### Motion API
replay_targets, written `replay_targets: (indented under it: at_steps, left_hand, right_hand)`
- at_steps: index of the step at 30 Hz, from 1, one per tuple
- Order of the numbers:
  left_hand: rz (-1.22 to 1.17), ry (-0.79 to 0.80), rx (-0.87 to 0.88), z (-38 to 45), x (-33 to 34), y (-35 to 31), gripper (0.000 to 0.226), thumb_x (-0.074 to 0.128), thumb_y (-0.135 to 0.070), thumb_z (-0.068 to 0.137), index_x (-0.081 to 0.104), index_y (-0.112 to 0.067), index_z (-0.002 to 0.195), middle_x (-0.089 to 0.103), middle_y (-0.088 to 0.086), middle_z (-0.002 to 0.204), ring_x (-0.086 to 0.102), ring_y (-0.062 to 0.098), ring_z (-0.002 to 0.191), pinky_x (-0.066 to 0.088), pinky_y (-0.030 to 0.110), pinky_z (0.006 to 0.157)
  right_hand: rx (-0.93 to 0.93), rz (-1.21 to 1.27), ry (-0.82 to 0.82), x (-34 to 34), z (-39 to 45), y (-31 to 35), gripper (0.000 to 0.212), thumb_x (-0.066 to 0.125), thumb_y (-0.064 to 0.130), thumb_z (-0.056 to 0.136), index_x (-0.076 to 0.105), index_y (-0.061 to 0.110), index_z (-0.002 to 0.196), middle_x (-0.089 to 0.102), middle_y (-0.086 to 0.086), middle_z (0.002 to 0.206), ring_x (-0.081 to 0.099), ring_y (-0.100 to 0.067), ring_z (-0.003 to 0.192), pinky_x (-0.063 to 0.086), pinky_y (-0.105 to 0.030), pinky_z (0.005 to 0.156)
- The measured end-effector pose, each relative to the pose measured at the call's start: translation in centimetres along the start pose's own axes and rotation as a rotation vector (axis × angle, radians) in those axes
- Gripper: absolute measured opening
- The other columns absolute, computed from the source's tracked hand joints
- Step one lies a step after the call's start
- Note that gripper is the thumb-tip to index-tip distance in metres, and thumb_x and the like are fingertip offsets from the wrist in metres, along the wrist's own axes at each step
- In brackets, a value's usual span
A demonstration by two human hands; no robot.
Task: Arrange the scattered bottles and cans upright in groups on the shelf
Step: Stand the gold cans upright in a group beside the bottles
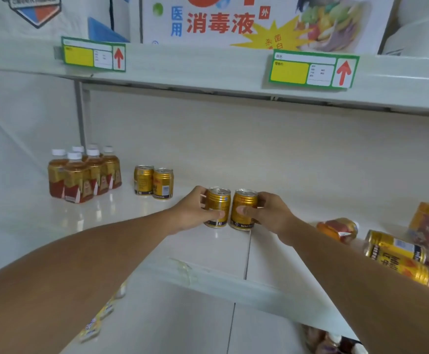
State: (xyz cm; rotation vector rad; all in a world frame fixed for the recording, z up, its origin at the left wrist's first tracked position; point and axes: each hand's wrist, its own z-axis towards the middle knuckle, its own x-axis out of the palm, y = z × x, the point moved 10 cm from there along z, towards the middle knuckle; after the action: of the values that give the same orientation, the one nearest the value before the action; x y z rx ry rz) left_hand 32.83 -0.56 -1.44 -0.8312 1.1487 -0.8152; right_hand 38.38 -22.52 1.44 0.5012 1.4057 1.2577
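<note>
Two upright gold cans stand side by side mid-shelf — the left hand [195, 210] grips the left can [218, 207], the right hand [267, 212] the right can [244, 209]. The glossy white shelf [121, 213] also carries a can pair [153, 182], clustered tea bottles [83, 173] far left, and toppled cans [394, 247] at right — under a price-tagged upper shelf [208, 70].

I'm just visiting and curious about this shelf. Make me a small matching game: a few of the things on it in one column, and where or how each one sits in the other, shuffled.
Things:
1. group of tea bottles
2. pair of gold cans that nobody touches
3. two gold cans in the hands
4. long gold can

States:
A. lying on its side at the right
B. upright, far left of the shelf
C. upright, one gripped in each hand
D. upright, just right of the bottles

Pairs: 1-B, 2-D, 3-C, 4-A
</note>
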Motion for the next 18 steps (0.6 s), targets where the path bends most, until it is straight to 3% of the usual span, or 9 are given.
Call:
replay_targets:
  at_steps: [7,11,15,18]
  left_hand:
    - [-0.039,-0.125,0.062,-1.5,-0.3,-0.2,0.057,0.091,-0.033,0.082,0.052,-0.033,0.124,0.066,-0.017,0.119,0.071,-0.004,0.099,0.052,0.009,0.074]
    - [-0.073,-0.136,0.071,-2.0,0.1,-0.2,0.057,0.089,-0.026,0.085,0.056,-0.028,0.131,0.071,-0.012,0.122,0.073,0.004,0.107,0.057,0.019,0.088]
    - [-0.059,-0.154,0.080,-2.2,0.1,-0.2,0.056,0.089,-0.026,0.084,0.058,-0.032,0.131,0.073,-0.015,0.121,0.073,-0.001,0.104,0.058,0.024,0.095]
    - [-0.045,-0.168,0.076,-2.2,0.1,-0.1,0.057,0.092,-0.031,0.080,0.059,-0.034,0.126,0.074,-0.014,0.119,0.073,-0.001,0.104,0.059,0.026,0.097]
  right_hand:
    - [-0.072,0.053,-0.043,1.0,-0.6,-0.5,0.050,0.094,0.032,0.081,0.071,0.028,0.125,0.078,0.010,0.115,0.074,-0.011,0.107,0.058,-0.041,0.102]
    - [-0.143,-0.011,-0.130,1.2,-1.6,-1.1,0.058,0.090,0.043,0.082,0.069,0.031,0.135,0.077,0.017,0.114,0.071,-0.001,0.106,0.055,-0.027,0.097]
    - [-0.160,-0.030,-0.139,1.3,-2.0,-0.9,0.059,0.089,0.046,0.082,0.068,0.033,0.135,0.076,0.018,0.114,0.069,0.003,0.104,0.053,-0.021,0.090]
    - [-0.161,-0.019,-0.133,1.3,-2.1,-1.2,0.061,0.089,0.046,0.082,0.066,0.032,0.137,0.075,0.015,0.117,0.069,0.000,0.106,0.053,-0.025,0.094]
